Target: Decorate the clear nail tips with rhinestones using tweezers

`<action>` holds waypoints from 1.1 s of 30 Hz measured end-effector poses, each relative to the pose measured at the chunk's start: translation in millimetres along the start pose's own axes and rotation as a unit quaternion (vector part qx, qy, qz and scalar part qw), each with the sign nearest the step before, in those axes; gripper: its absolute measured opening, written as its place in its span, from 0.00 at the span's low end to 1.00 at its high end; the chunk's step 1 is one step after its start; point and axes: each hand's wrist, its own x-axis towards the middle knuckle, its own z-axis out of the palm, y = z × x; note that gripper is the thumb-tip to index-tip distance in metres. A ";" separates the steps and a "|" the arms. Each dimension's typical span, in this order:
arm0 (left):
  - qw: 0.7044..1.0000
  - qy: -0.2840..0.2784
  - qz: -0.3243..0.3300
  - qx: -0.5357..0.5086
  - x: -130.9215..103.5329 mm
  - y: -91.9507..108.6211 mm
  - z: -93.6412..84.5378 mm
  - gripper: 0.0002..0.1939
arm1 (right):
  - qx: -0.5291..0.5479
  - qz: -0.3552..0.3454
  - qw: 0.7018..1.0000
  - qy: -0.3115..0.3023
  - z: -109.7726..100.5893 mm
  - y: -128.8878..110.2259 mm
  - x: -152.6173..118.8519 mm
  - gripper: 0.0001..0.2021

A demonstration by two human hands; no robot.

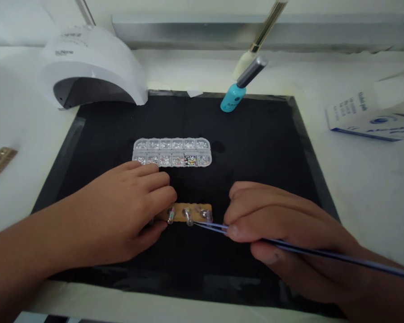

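The left hand (134,206) is curled closed, pinching the nine o'clock end of a tan strip (180,215) over the six o'clock side of the black mat (262,148). The right hand (283,222) is closed around tweezers (309,250), their points right by a silvery piece (189,216) on the strip; I can't tell if they touch. At eleven o'clock from the strip sits a gem case (171,151); at one, a turquoise bottle (233,97).

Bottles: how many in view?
2: the turquoise bottle near the far edge of the black mat, and the cream bottle just beyond it, partly hidden by the turquoise one's cap.
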 end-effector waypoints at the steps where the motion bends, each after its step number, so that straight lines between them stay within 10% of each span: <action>1: 1.000 -0.001 -0.002 0.000 0.1 0.0 0.0 0.03 | 0.004 -0.003 1.000 0.003 0.0 0.2 -0.1 0.07; 33: 1.000 0.000 -0.001 0.005 0.5 -1.0 1.4 0.03 | 0.002 -0.018 1.000 -0.010 0.0 3.7 0.2 0.06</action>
